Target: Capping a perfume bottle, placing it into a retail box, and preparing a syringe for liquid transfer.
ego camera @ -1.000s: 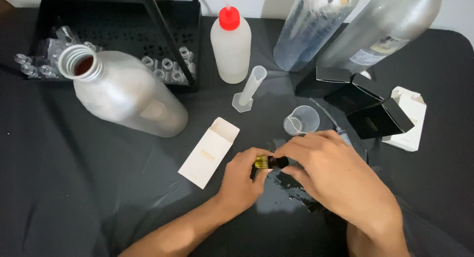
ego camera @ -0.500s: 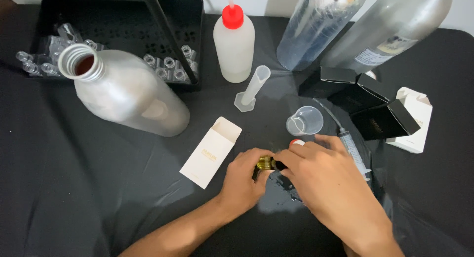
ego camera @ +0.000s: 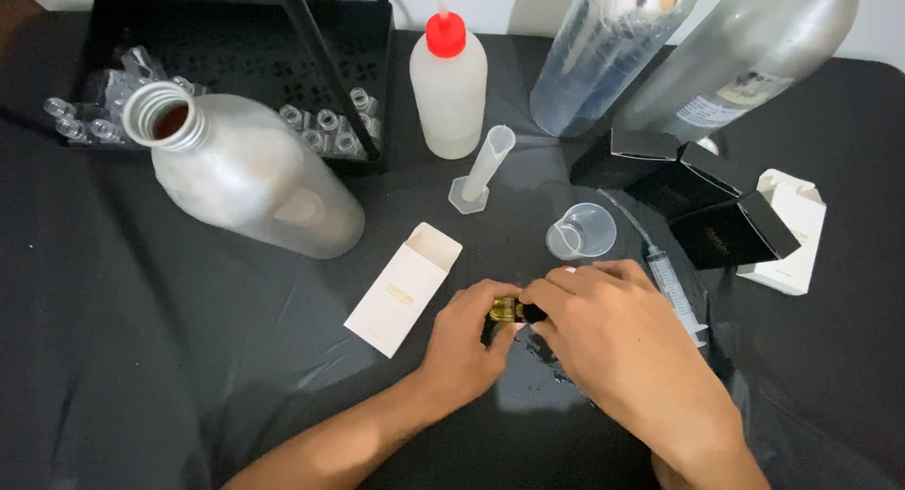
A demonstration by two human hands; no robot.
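— What were your hands holding at that moment?

— My left hand point(ego camera: 467, 344) and my right hand point(ego camera: 613, 334) were both closed on a small glass vial with yellow liquid point(ego camera: 506, 309), pinching it between the fingertips, low over the black-covered bench point(ego camera: 141, 358).

— Where was the vial among the other things?

— It was just right of the open white cardboard box point(ego camera: 403, 288), and the small clear plastic beaker point(ego camera: 582, 232) stood near, behind my right hand.
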